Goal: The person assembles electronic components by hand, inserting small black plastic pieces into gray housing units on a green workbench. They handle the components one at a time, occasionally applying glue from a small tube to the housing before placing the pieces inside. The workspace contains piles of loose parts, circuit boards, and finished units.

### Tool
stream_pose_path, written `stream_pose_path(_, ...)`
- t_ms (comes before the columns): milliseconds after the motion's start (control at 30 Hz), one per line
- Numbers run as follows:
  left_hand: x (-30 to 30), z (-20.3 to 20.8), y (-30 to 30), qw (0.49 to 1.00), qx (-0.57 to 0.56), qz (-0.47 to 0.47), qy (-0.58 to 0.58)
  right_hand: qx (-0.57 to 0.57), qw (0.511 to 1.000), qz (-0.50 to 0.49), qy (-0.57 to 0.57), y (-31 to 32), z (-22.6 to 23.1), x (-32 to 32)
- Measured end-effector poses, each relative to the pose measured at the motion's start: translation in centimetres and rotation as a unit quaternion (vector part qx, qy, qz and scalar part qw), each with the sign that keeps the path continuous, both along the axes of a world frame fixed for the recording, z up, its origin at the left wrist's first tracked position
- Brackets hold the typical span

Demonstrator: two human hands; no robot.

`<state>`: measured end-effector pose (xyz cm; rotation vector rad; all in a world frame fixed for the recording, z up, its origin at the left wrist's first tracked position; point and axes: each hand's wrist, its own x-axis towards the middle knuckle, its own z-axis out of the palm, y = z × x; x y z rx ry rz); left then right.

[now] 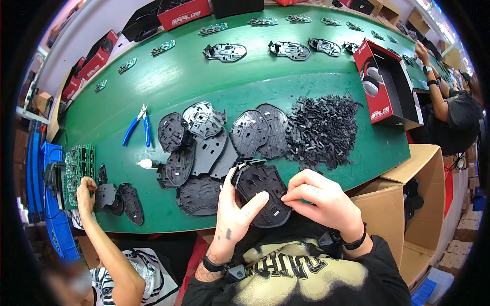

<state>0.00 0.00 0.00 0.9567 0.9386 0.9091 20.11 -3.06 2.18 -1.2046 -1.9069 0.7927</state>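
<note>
My left hand (230, 215) grips a black plastic mouse shell (261, 179) by its left side, the thumb lying across its inner face. The shell is tilted over the table's near edge, with its ribbed inside showing. At its right edge, my right hand (325, 200) has thumb and fingers pinched together; whatever is between them is hidden. Just beyond the held shell lie more black mouse shells (210, 149), several overlapping in a heap. To their right spreads a pile of small black plastic pieces (326, 130).
Blue-handled cutters (138, 126) and a small white bottle (147, 163) lie left. A co-worker's hand (86, 196) is by stacked circuit boards (81, 158). Circuit boards (213, 28) and mouse bases (224, 52) line the far side. A red box (380, 84) and an open carton (380, 209) stand right.
</note>
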Motion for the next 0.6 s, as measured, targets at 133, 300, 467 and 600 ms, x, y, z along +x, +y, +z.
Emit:
stream_pose_path(133,-0.1,-0.4,-0.1,1.000,0.015,-0.015,0.018,-0.011,0.999,0.035,-0.025,0.4,0.4,0.1)
stream_pose_path(300,-0.5,-0.5,-0.5,0.999,-0.050,0.013,-0.011,0.017,0.998,0.056,-0.014,1.4,0.1,0.1)
stream_pose_path(467,-1.9,-0.4,-0.7,0.996,-0.017,0.065,-0.058,0.046,0.994,-0.101,0.019,3.1,0.0,0.3)
stream_pose_path(600,-2.0,-0.6,-0.7,0.990,-0.008,0.108,-0.089,0.044,0.972,-0.178,-0.145,6.2,-2.2,-0.6)
